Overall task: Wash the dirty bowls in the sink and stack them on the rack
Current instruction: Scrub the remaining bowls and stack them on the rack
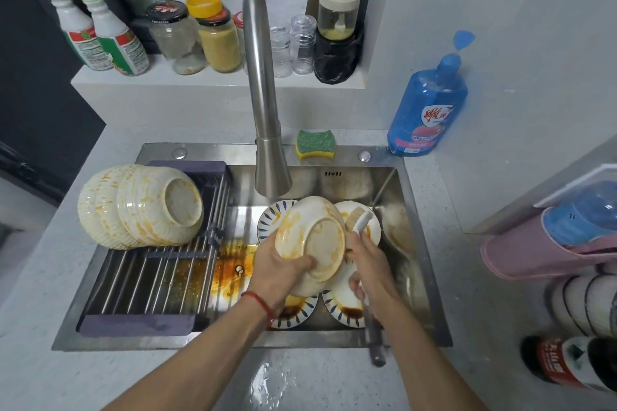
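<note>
The bowl [310,243] you are washing sits in your left hand [278,272], turned base up over the sink [394,280], its foot ring facing you and orange sauce streaked across the outside. Your thumb curls onto the near wall while the fingers are hidden underneath, so the grip is a pinch across the rim. Expect it to be stiff, fairly light ceramic that chips on steel, and greasy and wet enough to slide; hold by the rim with the thumb braced beside the foot ring, not on the smooth curve. Just right of that hand, your right hand [367,264] is wrapped around the handle of a brush [359,220], its white head touching the bowl's far right edge. Below both hands lie 3 or so blue-patterned plates [340,309] smeared with dark sauce. To the left of your left hand, the rack [160,274] spans the basin and carries a tilted stack of bowls [143,207] that look stained too. Beyond your hands the tap [263,103] hangs over the basin, with a sponge [316,143] behind it and a blue soap bottle [429,103] further right. The pale counter [300,377] nearest you is wet.
</note>
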The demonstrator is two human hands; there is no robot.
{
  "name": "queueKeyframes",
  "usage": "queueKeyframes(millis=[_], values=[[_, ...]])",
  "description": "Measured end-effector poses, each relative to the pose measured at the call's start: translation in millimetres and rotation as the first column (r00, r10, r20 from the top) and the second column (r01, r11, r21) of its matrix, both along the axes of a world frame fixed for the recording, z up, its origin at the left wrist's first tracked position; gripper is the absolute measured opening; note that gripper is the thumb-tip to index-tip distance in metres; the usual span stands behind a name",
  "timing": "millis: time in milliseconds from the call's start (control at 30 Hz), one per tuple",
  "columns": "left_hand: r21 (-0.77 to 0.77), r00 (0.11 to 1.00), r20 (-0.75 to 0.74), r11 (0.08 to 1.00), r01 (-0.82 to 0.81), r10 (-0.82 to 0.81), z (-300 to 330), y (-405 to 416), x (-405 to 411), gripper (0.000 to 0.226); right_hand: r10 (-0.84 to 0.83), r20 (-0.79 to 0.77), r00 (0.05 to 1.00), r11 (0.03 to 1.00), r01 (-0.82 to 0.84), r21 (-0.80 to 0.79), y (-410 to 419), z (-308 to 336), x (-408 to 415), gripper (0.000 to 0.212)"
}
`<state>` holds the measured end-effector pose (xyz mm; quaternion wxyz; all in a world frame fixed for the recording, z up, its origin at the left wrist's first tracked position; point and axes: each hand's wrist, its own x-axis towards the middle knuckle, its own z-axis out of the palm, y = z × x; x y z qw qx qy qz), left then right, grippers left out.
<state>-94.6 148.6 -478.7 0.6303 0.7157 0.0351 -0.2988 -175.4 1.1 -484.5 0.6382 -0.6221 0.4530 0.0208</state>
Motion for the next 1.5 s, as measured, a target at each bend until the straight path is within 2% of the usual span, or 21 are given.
queueKeyframes(millis=[33,100,167,200,267,367,467,500,600,733,833,967,1133,1233,1367,1500], values=[[0.041,0.999,0.028,0.998,0.038,-0.039,-0.9,0.3,4.6,0.055,0.067,-0.051,0.996,0.986,-0.074,-0.152,-7.7,2.1,0.5,0.045],[0.119,0.992,0.067,0.988,0.100,-0.109,0.5,0.4,14.0,0.058,0.292,-0.145,0.945,0.846,-0.326,-0.422,-17.5,7.7,0.9,0.053],[0.204,0.982,0.115,0.971,0.127,-0.153,2.5,0.3,23.8,0.058,0.529,-0.168,0.832,0.665,-0.529,-0.527,-6.9,24.1,1.3,0.055],[0.232,0.975,0.139,0.963,0.139,-0.175,3.2,1.1,27.6,0.056,0.596,-0.182,0.782,0.599,-0.584,-0.547,-0.5,32.8,0.3,0.055],[0.269,0.960,0.167,0.947,0.175,-0.225,7.0,2.8,34.1,0.052,0.603,-0.256,0.756,0.493,-0.605,-0.625,-3.2,42.8,4.5,0.056],[0.327,0.934,0.203,0.920,0.217,-0.293,11.7,3.1,38.4,0.048,0.530,-0.316,0.787,0.505,-0.593,-0.627,-5.1,50.9,11.6,0.060],[0.342,0.936,0.209,0.918,0.202,-0.284,14.5,4.9,40.8,0.044,0.633,-0.314,0.707,0.416,-0.653,-0.633,27.7,61.4,4.5,0.064],[0.339,0.935,0.208,0.918,0.207,-0.288,15.5,6.2,41.3,0.045,0.619,-0.318,0.718,0.414,-0.643,-0.644,25.5,60.4,5.8,0.065],[0.334,0.930,0.204,0.915,0.228,-0.306,16.9,10.3,39.8,0.047,0.508,-0.367,0.779,0.492,-0.613,-0.618,8.7,55.6,16.0,0.065],[0.305,0.947,0.190,0.933,0.194,-0.259,13.2,16.8,44.4,0.048,0.619,-0.306,0.723,0.441,-0.642,-0.627,42.9,60.9,4.1,0.069],[0.282,0.948,0.171,0.935,0.213,-0.268,12.6,23.7,46.7,0.050,0.517,-0.365,0.774,0.470,-0.613,-0.635,25.8,55.6,15.2,0.069],[0.253,0.950,0.189,0.947,0.198,-0.249,10.9,33.9,54.0,0.048,0.606,-0.355,0.712,0.367,-0.646,-0.669,69.3,61.4,12.2,0.077],[0.237,0.958,0.162,0.952,0.194,-0.235,8.7,46.4,55.4,0.045,0.501,-0.449,0.740,0.344,-0.646,-0.682,62.9,60.6,28.7,0.077],[0.169,0.974,0.141,0.974,0.151,-0.176,8.1,57.3,55.7,0.039,0.621,-0.428,0.656,0.242,-0.680,-0.692,99.3,71.9,22.9,0.079],[0.159,0.966,0.155,0.970,0.183,-0.207,9.0,74.9,61.4,0.057,0.509,-0.464,0.725,0.302,-0.656,-0.692,78.7,60.5,39.8,0.079],[0.121,0.979,0.128,0.982,0.142,-0.157,8.3,91.4,65.5,0.055,0.611,-0.385,0.692,0.300,-0.652,-0.696,107.8,63.4,33.8,0.078]])
